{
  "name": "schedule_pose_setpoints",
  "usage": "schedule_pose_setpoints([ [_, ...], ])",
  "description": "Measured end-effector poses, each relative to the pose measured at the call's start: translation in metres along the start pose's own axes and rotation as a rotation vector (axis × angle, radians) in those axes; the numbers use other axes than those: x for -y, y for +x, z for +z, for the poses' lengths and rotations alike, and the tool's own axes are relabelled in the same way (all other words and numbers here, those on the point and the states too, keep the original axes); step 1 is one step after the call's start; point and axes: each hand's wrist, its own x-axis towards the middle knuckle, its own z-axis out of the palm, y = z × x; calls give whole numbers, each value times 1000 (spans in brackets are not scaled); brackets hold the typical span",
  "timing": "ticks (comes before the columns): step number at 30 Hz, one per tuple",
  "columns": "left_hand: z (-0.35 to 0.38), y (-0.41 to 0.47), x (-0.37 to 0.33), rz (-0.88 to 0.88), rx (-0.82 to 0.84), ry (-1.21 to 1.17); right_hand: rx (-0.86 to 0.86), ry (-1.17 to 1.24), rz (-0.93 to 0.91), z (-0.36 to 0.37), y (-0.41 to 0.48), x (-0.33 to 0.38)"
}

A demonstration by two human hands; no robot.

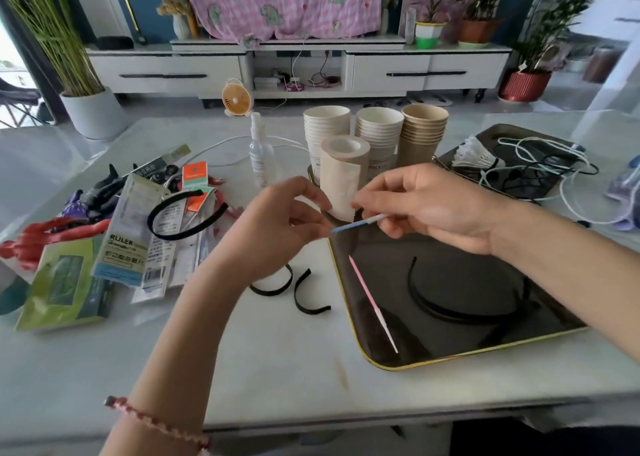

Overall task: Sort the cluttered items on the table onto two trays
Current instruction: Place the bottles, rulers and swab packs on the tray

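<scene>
My right hand point(429, 210) pinches a thin blue and white stick point(356, 225) above the top left corner of the near black tray point(356, 331). My left hand point(280, 227) hovers just left of the stick's tip, fingers curled, touching or nearly touching it. On that tray lie a pink and white stick point(372, 303) and a black headband point(450, 303). A second black tray point(512, 137) at the far right holds a shuttlecock point(474, 154) and tangled cables point(547, 168). A cluttered pile sits at the left: ruler packet point(124, 234), green packet point(65, 282), black headband point(183, 213), red item point(41, 237).
Three stacks of paper cups point(377, 137) and a tape roll point(343, 175) stand behind the near tray. A spray bottle point(259, 151) stands left of them. Two short black straps point(298, 289) lie beside the tray. A white cable point(571, 206) trails at the right.
</scene>
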Motion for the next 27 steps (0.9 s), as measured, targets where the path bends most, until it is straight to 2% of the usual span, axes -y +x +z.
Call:
schedule_pose_setpoints([
  [3, 17, 5, -1, 68, -22, 9, 40, -215, 4, -4, -17, -5],
  [5, 27, 6, 0, 123, -113, 62, -62, -383, 21, 0, -26, -18],
  [8, 33, 6, 9, -15, -348, 160, -250, -671, 9, 11, -32, -41],
  [10, 44, 3, 17, -164, -363, 207, -198, -652, 56, 19, -35, -47],
  [12, 62, -1, 17, -286, -302, 104, -126, -599, 73, 21, -36, -48],
  [14, 84, -1, 15, -370, -273, -71, -142, -584, 58, 12, -36, -49],
  [16, 98, -1, 13, -376, -317, -152, -194, -474, 105, -4, -40, -51],
  [18, 106, -2, 14, -358, -395, -136, -266, -347, 135, -27, -46, -54],
  [23, 114, 2, 15, -329, -477, -169, -683, -61, 143, -123, -70, -69],
  [25, 114, 5, 16, -311, -467, -174, -800, -100, 199, -152, -80, -83],
  [27, 113, 10, 21, -311, -467, -193, -794, -176, 282, -166, -87, -101],
])
